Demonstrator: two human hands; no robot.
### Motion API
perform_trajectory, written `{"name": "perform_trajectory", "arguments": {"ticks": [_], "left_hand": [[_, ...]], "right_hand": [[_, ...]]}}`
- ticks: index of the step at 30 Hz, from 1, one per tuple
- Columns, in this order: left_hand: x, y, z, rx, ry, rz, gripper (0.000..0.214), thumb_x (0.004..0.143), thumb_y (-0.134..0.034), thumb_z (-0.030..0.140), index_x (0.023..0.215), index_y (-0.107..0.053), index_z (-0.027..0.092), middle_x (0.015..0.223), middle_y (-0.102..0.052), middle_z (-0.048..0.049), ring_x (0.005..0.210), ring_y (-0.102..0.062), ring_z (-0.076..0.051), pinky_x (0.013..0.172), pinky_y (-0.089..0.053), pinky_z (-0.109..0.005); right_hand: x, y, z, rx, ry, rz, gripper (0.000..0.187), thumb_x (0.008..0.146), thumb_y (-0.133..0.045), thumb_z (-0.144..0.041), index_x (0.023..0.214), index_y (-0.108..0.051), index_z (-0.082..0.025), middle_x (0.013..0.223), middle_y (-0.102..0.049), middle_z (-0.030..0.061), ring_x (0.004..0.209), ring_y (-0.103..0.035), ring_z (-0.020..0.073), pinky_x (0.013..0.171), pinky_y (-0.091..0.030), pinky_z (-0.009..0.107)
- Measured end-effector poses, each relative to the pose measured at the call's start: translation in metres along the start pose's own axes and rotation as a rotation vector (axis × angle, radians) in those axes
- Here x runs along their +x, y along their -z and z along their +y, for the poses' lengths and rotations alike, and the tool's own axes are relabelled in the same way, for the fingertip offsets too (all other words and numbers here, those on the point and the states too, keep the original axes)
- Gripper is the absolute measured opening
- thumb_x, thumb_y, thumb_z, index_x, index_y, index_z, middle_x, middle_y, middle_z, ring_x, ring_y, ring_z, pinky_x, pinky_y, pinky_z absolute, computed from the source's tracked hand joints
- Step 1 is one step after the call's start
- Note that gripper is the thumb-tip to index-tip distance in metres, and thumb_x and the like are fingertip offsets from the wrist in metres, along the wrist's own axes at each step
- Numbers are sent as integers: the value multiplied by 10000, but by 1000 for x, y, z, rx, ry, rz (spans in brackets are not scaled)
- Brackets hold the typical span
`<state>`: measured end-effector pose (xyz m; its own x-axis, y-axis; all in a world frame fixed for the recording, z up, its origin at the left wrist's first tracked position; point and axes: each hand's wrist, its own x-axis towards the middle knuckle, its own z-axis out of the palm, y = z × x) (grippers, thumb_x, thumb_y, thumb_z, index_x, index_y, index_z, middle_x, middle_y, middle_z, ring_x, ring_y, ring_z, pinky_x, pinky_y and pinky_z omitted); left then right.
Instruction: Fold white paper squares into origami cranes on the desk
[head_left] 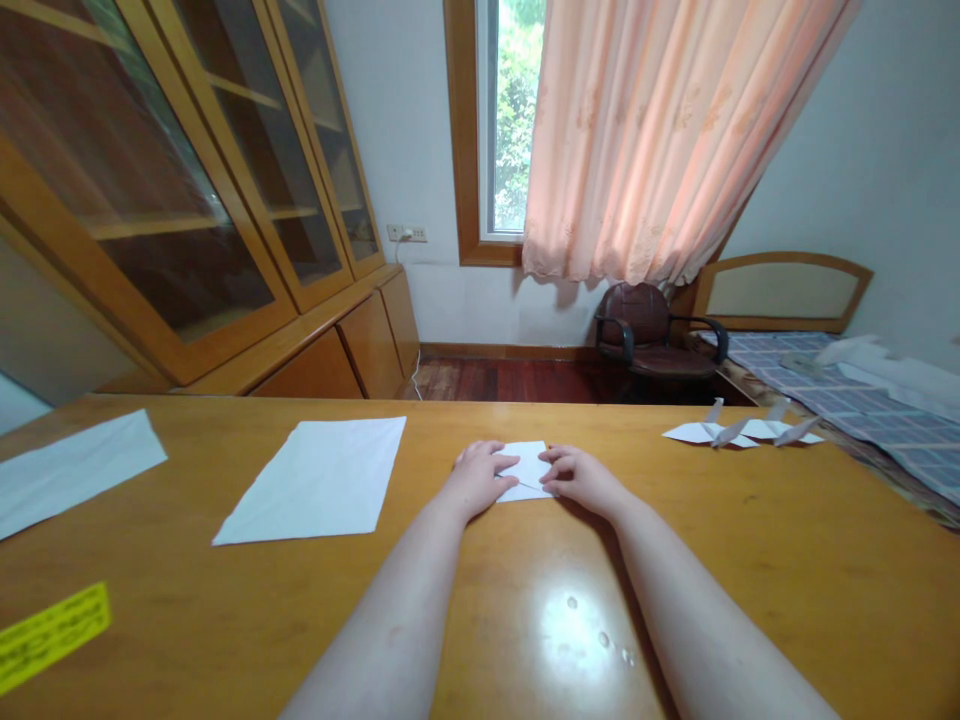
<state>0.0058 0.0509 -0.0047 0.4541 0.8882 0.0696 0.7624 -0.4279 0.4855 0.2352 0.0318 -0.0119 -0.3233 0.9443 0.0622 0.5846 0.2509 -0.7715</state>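
Observation:
A small folded sheet of white paper lies on the wooden table between my two hands, with a crease or flap edge running slantwise across it. My left hand rests flat over its left side, fingers spread and pressing on it. At its right edge, my right hand curls its thumb and fingers onto the paper. Several folded paper figures, with pointed wings and upright tips, stand at the table's far right. To the left lies a larger unfolded white sheet.
Another white sheet lies at the table's far left, and a yellow label is nearer. Beyond the table stand a glass-doored cabinet, a brown armchair and a bed. A pink curtain partly covers the window.

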Motion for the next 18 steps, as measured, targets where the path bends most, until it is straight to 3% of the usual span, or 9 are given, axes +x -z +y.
{"name": "perform_trajectory", "arguments": {"ticks": [5, 10, 15, 18], "left_hand": [[1, -2, 0, 25, 21, 7, 375, 857, -453, 458, 1194, -588, 362, 1348, -490, -14, 1254, -386, -249, 1061, -269, -421], [2, -3, 0, 68, 142, 54, 597, 812, -518, 427, 1373, -399, 261, 1411, -431, -75, 1296, -340, -285, 1077, -228, -451], [3, -1, 1, 39, 108, 76, 565, 786, -558, 370, 1329, -451, 254, 1314, -526, -65, 1241, -407, -261, 1071, -249, -407], [4, -2, 0, 5, 118, 104, 604, 745, -610, 337, 1320, -453, 244, 1280, -538, -74, 1209, -437, -258, 1052, -283, -381]], "right_hand": [[0, 3, 3, 8, 36, -34, 152, 679, -696, -318, 786, -743, -221, 1197, -614, 86, 1205, -481, 255, 1047, -327, 416], [0, 1, -1, -27, 60, -6, 112, 674, -698, -295, 753, -741, -228, 1128, -660, 83, 1193, -500, 258, 1052, -311, 442], [0, -5, -6, -105, 112, 44, 74, 701, -682, -298, 706, -730, -241, 1012, -704, 56, 1106, -562, 237, 1027, -333, 417], [1, -7, -7, -160, 147, 45, 125, 719, -675, -304, 816, -736, -255, 1019, -702, 49, 1081, -573, 239, 1016, -334, 433]]}}
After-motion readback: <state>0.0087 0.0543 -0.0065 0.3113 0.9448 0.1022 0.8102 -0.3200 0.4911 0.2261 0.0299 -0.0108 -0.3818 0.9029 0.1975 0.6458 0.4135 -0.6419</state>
